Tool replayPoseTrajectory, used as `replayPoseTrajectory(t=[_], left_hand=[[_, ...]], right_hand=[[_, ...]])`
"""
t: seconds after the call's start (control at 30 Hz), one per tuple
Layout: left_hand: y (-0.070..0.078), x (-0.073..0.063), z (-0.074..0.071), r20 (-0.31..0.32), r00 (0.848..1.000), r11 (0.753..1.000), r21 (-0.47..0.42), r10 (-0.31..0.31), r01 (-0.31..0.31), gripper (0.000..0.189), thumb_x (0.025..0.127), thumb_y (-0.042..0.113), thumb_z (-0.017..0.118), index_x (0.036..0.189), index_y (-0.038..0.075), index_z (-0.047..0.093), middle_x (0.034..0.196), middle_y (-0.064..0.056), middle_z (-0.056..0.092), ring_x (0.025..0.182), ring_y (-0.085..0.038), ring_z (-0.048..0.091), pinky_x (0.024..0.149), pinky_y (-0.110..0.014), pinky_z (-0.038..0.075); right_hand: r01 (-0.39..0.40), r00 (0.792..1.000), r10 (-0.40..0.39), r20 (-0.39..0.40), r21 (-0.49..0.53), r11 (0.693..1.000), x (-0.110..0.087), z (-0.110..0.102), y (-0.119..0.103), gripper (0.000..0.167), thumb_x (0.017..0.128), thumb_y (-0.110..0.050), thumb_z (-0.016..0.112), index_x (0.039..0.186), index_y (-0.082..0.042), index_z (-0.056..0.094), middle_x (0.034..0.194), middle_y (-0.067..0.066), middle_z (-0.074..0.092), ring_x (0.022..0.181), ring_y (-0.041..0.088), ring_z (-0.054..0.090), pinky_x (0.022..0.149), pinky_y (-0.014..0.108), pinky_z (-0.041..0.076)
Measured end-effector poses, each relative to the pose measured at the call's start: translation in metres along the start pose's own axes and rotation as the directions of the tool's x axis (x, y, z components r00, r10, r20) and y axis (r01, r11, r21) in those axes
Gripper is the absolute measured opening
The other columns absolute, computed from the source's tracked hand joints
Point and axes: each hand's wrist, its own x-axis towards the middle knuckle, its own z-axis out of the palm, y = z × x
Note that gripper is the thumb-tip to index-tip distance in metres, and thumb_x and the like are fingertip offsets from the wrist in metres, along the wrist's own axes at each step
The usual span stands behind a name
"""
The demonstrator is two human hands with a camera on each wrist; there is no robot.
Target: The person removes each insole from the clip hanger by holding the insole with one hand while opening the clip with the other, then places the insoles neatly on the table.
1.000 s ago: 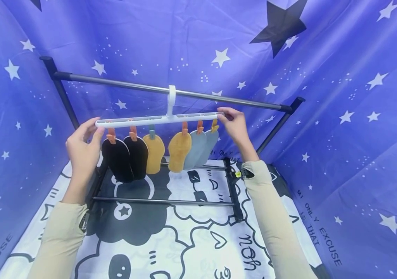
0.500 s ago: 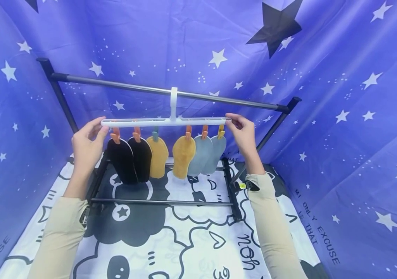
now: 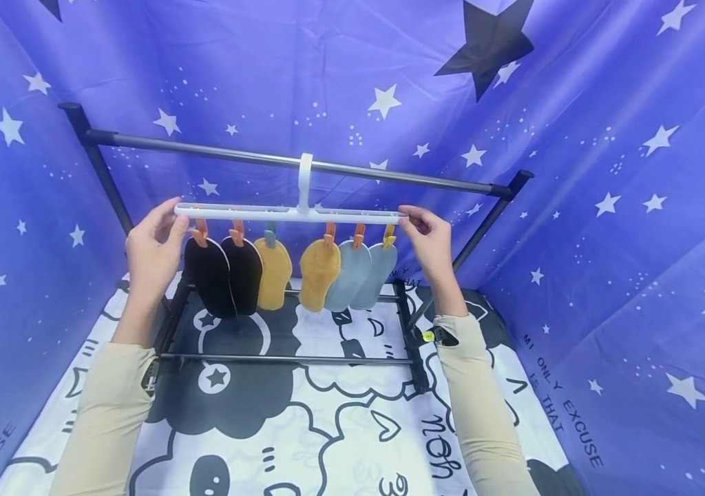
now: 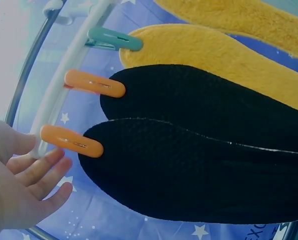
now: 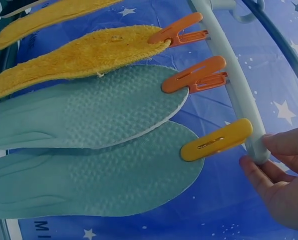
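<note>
My left hand pinches the left end of a white clip hanger, and my right hand pinches its right end. From its clothespins hang shoe insoles in a row: two black insoles, two fuzzy yellow insoles and two grey-blue insoles. The clips are orange clothespins, a green clothespin and a yellow clothespin. In the head view the hanger's hook overlaps the rack's top rail; whether it bears weight there I cannot tell.
The black metal rack has side posts left and right and a lower crossbar. It stands on a black-and-white cartoon cloth. A blue-purple star-patterned curtain surrounds the back and sides.
The hanger bar has gone from tilted up at the right to nearly level, its right end slightly lower. My right hand has come down with it. Both hands still hold the ends.
</note>
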Motion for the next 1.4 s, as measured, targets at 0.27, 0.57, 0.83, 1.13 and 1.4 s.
replayPoseTrajectory(t=[0.27, 0.57, 0.83, 1.13, 1.4], left_hand=[[0.016, -0.007, 0.014, -0.202, 0.970, 0.990, -0.003, 0.136, -0.139, 0.038, 0.100, 0.017, 0.062, 0.138, 0.009, 0.064, 0.138, -0.013, 0.065, 0.131, -0.024, 0.058, 0.113, -0.031, 0.043], [0.051, -0.015, 0.047, -0.178, 0.928, 0.942, -0.012, 0.328, -0.335, 0.037, 0.097, 0.014, 0.068, 0.133, 0.005, 0.066, 0.135, -0.015, 0.065, 0.115, -0.026, 0.062, 0.104, -0.036, 0.046], [0.072, -0.014, 0.074, 0.086, 0.948, 0.950, 0.040, 0.307, -0.311, 0.044, 0.098, 0.025, 0.069, 0.136, 0.003, 0.063, 0.137, -0.019, 0.064, 0.123, -0.037, 0.061, 0.106, -0.049, 0.048], [0.080, -0.005, 0.101, 0.220, 0.945, 0.960, 0.091, 0.241, -0.266, 0.044, 0.098, 0.031, 0.069, 0.133, 0.004, 0.066, 0.133, -0.017, 0.067, 0.127, -0.036, 0.060, 0.110, -0.054, 0.044], [0.088, 0.000, 0.116, 0.258, 0.947, 0.967, 0.116, 0.193, -0.229, 0.035, 0.097, 0.032, 0.070, 0.121, 0.007, 0.072, 0.120, -0.013, 0.075, 0.114, -0.034, 0.067, 0.100, -0.050, 0.049]], right_hand=[[0.027, 1.000, -0.027, -0.014, 0.022, 0.999, 0.006, -0.001, 0.022, 0.033, 0.097, -0.010, 0.068, 0.127, 0.005, 0.067, 0.123, 0.027, 0.068, 0.095, 0.003, 0.065, 0.087, 0.014, 0.052], [-0.005, 1.000, 0.004, 0.015, 0.087, 0.996, -0.005, -0.004, 0.036, 0.045, 0.098, -0.016, 0.069, 0.139, -0.001, 0.059, 0.118, 0.015, 0.070, 0.099, 0.003, 0.067, 0.091, 0.016, 0.054], [-0.050, 0.993, 0.033, 0.115, 0.145, 0.988, -0.026, 0.000, 0.050, 0.042, 0.106, -0.025, 0.057, 0.137, 0.002, 0.059, 0.127, 0.019, 0.068, 0.113, 0.007, 0.066, 0.106, 0.027, 0.051], [-0.064, 0.988, 0.028, 0.153, 0.231, 0.971, -0.040, 0.008, 0.059, 0.039, 0.105, -0.011, 0.056, 0.139, 0.007, 0.054, 0.136, 0.035, 0.058, 0.119, 0.014, 0.066, 0.101, 0.019, 0.051], [-0.042, 0.988, 0.002, 0.152, 0.255, 0.966, -0.040, 0.014, 0.063, 0.039, 0.104, -0.009, 0.057, 0.138, 0.010, 0.054, 0.128, 0.037, 0.062, 0.119, 0.024, 0.067, 0.102, 0.021, 0.052]])
